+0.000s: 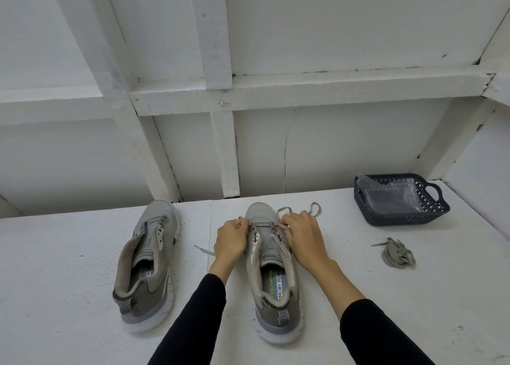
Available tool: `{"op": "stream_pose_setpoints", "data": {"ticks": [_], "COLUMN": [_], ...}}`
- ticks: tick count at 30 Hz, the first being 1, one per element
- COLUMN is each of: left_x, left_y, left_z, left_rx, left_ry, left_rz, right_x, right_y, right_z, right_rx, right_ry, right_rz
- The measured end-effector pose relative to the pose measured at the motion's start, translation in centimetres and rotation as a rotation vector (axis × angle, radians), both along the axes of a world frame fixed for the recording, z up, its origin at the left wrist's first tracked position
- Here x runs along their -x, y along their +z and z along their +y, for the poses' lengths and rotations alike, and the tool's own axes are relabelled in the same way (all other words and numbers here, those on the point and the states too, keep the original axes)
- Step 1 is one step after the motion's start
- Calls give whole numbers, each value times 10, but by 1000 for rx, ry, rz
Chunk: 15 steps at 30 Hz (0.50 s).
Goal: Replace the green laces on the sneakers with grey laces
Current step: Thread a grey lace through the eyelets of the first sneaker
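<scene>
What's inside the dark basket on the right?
The dark basket holds a crumpled clear plastic bag. No laces show there, but the bag and near wall hide part of the bottom.

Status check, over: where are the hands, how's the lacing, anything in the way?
Left hand and right hand both pinching the grey lace at the right sneaker. Left sneaker unlaced. Spare lace bundle off to the right, nothing blocking.

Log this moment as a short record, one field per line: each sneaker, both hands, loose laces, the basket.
left sneaker: unlaced, untouched
right sneaker: grey lace through the front eyelets
left hand: pinches the lace beside the eyelets
right hand: pinches the lace on the other side
bundled lace: lies right of the sneakers
basket: far right, holds a clear bag
</scene>
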State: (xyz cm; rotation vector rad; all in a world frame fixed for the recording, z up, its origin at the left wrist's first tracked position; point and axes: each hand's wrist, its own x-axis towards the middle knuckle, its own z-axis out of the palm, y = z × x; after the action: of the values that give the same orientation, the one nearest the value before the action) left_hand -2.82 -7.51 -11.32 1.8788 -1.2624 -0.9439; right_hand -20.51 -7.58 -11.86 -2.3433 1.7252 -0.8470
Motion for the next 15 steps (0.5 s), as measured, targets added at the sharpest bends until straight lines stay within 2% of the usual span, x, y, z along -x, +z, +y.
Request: {"op": "stream_pose_setpoints", "data": {"ticks": [3,7,9,11,15], "left_x": [-7,-13,-11,-6,4], "left_y": [4,23,32,41,57], "left_z": [3,0,-3,-4,-3], "left_rx": [35,78,161,294,405], "left_ry": [0,37,58,20,-190], "left_rz": [-79,-263,-350,-373,-293], "right_x": [2,2,-1,-5,-12], "right_y": [6,36,54,72,92], "right_z": [-2,-7,-9,-8,2], "right_rx": [-314,-422,-414,-391,-379], "right_ry": [-89,-249,-286,-256,-96], "right_rz": [-442,-818,-879,-822,-701]}}
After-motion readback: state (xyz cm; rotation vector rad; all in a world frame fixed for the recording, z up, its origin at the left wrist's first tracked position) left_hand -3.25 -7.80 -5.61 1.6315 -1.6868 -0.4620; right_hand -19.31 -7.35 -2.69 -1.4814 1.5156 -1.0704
